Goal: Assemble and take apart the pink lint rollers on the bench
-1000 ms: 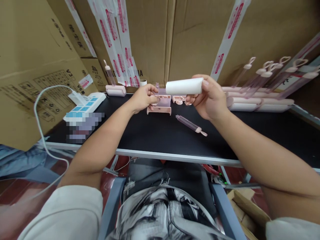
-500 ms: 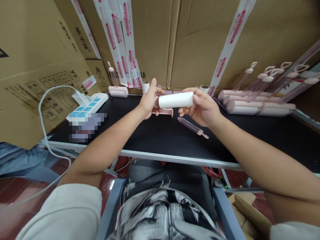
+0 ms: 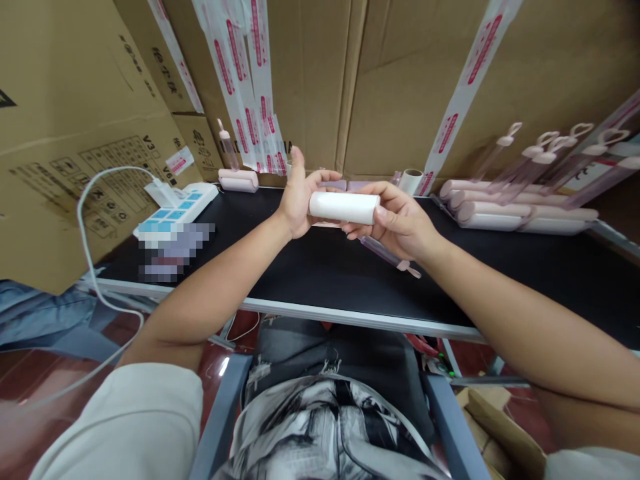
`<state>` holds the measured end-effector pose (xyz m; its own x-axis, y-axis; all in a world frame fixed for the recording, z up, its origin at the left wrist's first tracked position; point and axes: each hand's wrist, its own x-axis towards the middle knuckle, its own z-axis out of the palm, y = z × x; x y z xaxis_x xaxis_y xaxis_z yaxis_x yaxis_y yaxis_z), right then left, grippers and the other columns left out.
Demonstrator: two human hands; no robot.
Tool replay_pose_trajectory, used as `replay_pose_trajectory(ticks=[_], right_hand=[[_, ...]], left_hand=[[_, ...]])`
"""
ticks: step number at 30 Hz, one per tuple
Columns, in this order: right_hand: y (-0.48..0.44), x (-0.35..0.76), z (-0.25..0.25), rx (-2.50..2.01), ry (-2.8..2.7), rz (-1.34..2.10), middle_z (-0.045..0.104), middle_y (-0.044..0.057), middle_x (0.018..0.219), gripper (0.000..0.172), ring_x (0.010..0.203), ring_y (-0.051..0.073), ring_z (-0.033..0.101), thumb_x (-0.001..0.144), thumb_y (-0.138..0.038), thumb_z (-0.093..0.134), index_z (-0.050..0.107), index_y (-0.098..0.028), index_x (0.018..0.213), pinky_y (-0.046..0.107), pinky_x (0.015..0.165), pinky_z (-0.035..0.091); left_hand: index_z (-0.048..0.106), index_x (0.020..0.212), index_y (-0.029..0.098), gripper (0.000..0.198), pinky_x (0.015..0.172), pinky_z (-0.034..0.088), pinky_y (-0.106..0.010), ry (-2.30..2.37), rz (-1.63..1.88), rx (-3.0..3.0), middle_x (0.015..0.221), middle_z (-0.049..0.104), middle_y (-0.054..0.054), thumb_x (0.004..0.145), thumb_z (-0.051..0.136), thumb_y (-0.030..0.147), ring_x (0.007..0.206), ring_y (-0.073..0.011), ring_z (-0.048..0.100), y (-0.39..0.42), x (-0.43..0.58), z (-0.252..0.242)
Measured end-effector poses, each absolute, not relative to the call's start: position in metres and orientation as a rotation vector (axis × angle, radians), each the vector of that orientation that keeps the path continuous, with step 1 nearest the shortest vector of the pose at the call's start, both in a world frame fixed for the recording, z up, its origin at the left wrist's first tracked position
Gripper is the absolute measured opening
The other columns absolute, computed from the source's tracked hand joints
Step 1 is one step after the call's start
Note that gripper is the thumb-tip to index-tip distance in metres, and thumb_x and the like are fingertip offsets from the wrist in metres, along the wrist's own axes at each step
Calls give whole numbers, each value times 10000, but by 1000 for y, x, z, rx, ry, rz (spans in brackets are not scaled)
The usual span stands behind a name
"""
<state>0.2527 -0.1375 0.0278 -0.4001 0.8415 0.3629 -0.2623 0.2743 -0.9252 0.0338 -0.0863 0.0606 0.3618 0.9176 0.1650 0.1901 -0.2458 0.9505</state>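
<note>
A white lint roller refill (image 3: 344, 207) lies level between my hands, above the black table. My right hand (image 3: 403, 223) is closed round its right end, thumb in front and fingers behind. My left hand (image 3: 295, 205) is open, its palm against the roll's left end, with the thumb up and the fingers stretched out behind. Below the roll, a pink cover piece (image 3: 327, 225) shows only in part. A clear purplish handle with a pink loop (image 3: 387, 253) lies on the table under my right hand.
Several pink lint rollers (image 3: 523, 212) with upright handles are grouped at the right. Another lint roller (image 3: 238, 181) stands at the back left. Behind my right hand is a hollow white roll (image 3: 412, 181). A power strip (image 3: 177, 212) with a white cable lies left. Cardboard (image 3: 390, 87) walls the back.
The roll has shifted left, and its left end now meets my left palm; the pinkish end seen there before is hidden. My right hand has moved slightly left with it.
</note>
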Motion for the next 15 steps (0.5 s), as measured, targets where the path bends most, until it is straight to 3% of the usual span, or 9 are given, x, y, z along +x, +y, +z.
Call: replay_pose_trajectory(ticks=[3, 8, 11, 13, 15], right_hand=[[-139, 248, 25, -532, -1524, 1316, 816, 43, 1125, 636, 931, 255, 850, 779, -625, 989, 655, -277, 1193, 431, 857, 740], [-140, 245, 19, -417, -1590, 1199, 794, 84, 1322, 558, 985, 268, 850, 807, -530, 1000, 708, -265, 1201, 423, 857, 740], [-138, 249, 17, -394, -1624, 1220, 763, 94, 1408, 537, 1048, 282, 838, 854, -528, 964, 719, -283, 1265, 442, 883, 733], [-136, 251, 16, -375, -1667, 1272, 696, 104, 1536, 660, 1232, 334, 785, 813, -581, 978, 708, -317, 1354, 473, 934, 720], [-135, 251, 14, -361, -1743, 1321, 569, 104, 1692, 874, 1471, 395, 636, 726, -630, 1014, 666, -354, 1478, 521, 1045, 678]], left_hand=[[628, 1322, 212, 854, 742, 646, -350, 928, 1063, 1605, 1098, 807, -105, 984, 379, 955, 1032, -294, 824, -85, 36, 59], [660, 1216, 212, 900, 713, 654, -319, 729, 1207, 1329, 1050, 807, -85, 964, 291, 994, 978, -263, 838, -86, 39, 56], [668, 1255, 213, 913, 834, 685, -370, 602, 1166, 1379, 1179, 807, -114, 982, 249, 977, 1098, -292, 825, -88, 38, 56], [650, 1358, 230, 890, 969, 675, -427, 541, 1138, 1504, 1301, 781, -126, 1028, 204, 925, 1249, -316, 780, -87, 38, 54], [614, 1457, 257, 855, 1071, 636, -458, 557, 1160, 1671, 1394, 736, -122, 1077, 137, 856, 1382, -319, 713, -82, 40, 47]])
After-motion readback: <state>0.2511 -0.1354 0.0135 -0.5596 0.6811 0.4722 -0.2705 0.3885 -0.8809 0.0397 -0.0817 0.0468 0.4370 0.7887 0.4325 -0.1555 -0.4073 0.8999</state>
